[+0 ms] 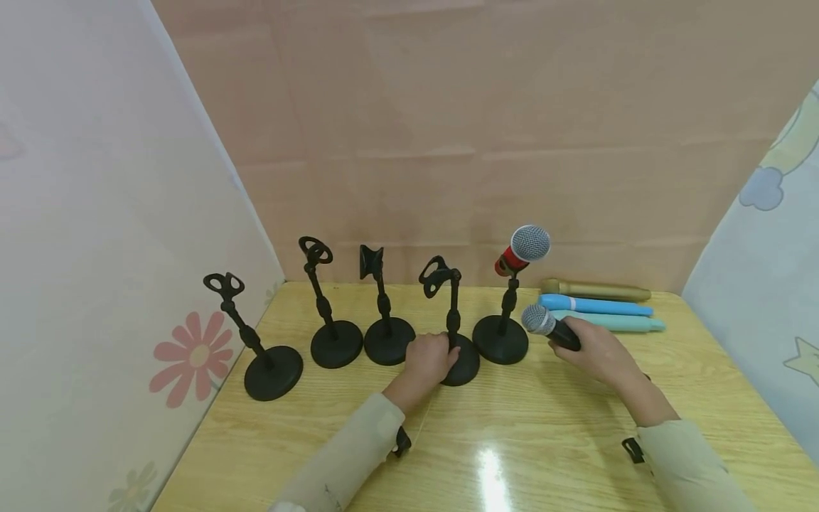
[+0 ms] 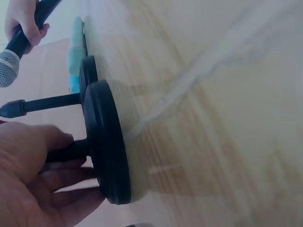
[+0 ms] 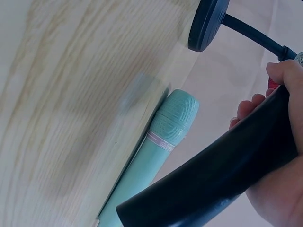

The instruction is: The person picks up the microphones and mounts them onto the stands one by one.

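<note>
My left hand [image 1: 427, 361] grips the lower post of a black microphone stand [image 1: 453, 320], just above its round base. In the left wrist view the thumb and fingers wrap that post, and the base [image 2: 109, 142] is on the table. My right hand [image 1: 598, 348] holds a black microphone [image 1: 566, 334] with a silver mesh head, raised above the table. Its black handle [image 3: 208, 165] crosses the right wrist view. Beside the gripped stand, a red microphone [image 1: 530, 244] with a silver head sits tilted in the clip of another stand [image 1: 501, 340].
Three more black stands with bare clips, the leftmost stand [image 1: 273, 372], another [image 1: 336, 344] and a third [image 1: 389, 341], stand to the left. Gold [image 1: 598, 290], blue [image 1: 595, 305] and mint [image 1: 608, 321] microphones lie at the back right. A pinkish-brown backdrop [image 1: 448, 142] rises behind.
</note>
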Available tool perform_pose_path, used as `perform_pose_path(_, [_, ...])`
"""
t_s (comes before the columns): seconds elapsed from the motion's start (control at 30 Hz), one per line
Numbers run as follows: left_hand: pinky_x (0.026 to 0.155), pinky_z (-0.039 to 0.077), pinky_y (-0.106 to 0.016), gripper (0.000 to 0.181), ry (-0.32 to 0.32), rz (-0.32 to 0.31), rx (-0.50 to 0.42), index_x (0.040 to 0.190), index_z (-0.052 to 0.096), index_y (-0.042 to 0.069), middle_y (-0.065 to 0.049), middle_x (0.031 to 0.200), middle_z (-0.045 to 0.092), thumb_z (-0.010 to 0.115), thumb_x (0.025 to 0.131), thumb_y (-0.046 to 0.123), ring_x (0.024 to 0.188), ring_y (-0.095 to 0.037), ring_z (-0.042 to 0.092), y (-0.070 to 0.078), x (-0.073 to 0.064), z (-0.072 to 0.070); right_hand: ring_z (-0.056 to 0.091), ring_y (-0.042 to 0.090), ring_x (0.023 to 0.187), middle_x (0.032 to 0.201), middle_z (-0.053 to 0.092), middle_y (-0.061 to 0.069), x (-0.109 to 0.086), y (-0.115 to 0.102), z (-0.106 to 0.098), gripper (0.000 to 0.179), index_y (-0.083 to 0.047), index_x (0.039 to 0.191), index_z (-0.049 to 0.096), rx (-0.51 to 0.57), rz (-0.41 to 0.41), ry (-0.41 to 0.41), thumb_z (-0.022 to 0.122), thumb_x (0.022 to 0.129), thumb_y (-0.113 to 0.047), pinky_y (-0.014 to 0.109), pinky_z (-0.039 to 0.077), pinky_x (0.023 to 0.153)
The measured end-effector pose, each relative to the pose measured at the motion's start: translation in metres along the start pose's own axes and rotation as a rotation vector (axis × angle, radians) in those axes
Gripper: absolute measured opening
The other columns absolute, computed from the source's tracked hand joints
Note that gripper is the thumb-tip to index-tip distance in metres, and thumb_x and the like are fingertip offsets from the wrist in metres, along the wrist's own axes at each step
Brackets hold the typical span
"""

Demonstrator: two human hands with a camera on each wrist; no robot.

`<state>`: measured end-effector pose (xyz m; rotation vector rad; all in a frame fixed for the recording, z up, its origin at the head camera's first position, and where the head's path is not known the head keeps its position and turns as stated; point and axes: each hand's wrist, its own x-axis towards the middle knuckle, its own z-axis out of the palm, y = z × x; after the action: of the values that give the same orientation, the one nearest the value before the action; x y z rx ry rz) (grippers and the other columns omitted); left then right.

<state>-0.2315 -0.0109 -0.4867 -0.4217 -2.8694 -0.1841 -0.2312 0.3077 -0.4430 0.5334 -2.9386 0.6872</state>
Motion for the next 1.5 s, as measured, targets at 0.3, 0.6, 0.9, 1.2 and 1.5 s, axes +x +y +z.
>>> perform_pose_path(0.3, [0.059, 0.050, -0.026, 0.028, -0.201, 0.092, -0.202, 0.092, 0.068, 0.012, -0.001, 0.083, 0.069, 0.067, 0.099, 0.039, 0.076, -0.014, 0.063, 0.001, -0.012, -0.009, 0.063, 0.026, 0.081, 0.096, 0.069, 0.010, -0.005, -0.004, -0.001, 0.027, -0.009, 0.110, 0.062, 0.021, -0.044, 0.119, 0.078, 0.090, -0.019, 0.043, 0.051, 0.067])
perform_pose_path(0.6, [0.089, 0.057, -0.030, 0.077, -0.198, 0.132, -0.089, 0.140, 0.059, 0.005, -0.005, 0.136, 0.062, 0.064, 0.089, 0.063, 0.121, -0.019, 0.056, 0.003, -0.026, -0.003, 0.064, 0.029, 0.075, 0.093, 0.070, 0.016, -0.004, -0.026, -0.008, 0.035, -0.005, 0.113, 0.061, 0.121, -0.126, 0.356, 0.081, 0.086, -0.017, 0.036, 0.048, 0.058])
perform_pose_path(0.9, [0.113, 0.041, -0.030, 0.073, -0.421, 0.262, -0.324, 0.148, 0.053, 0.009, -0.004, 0.152, 0.051, 0.076, 0.089, 0.044, 0.141, -0.019, 0.046, -0.008, -0.024, -0.011, 0.066, 0.029, 0.090, 0.102, 0.072, 0.016, -0.003, -0.062, -0.016, 0.037, -0.005, 0.117, 0.064, 0.231, -0.079, 0.366, 0.081, 0.088, -0.019, 0.039, 0.050, 0.072])
perform_pose_path(1.2, [0.107, 0.047, -0.031, 0.081, -0.405, 0.248, -0.223, 0.147, 0.052, 0.005, -0.007, 0.150, 0.047, 0.071, 0.088, 0.057, 0.138, -0.020, 0.045, -0.002, -0.037, -0.015, 0.058, -0.009, 0.086, 0.096, 0.069, -0.009, -0.002, -0.086, -0.021, 0.033, -0.003, 0.113, 0.066, 0.390, -0.095, 0.437, 0.081, 0.084, -0.005, 0.011, 0.045, 0.077])
perform_pose_path(1.5, [0.115, 0.037, -0.028, 0.073, -0.472, 0.450, -0.264, 0.146, 0.055, 0.008, -0.003, 0.156, 0.045, 0.075, 0.088, 0.047, 0.144, -0.017, 0.042, -0.019, -0.036, -0.012, 0.060, -0.001, 0.081, 0.089, 0.063, -0.018, 0.006, -0.112, -0.023, 0.025, 0.001, 0.099, 0.065, 0.559, -0.232, 0.502, 0.076, 0.080, 0.013, 0.009, 0.047, 0.077])
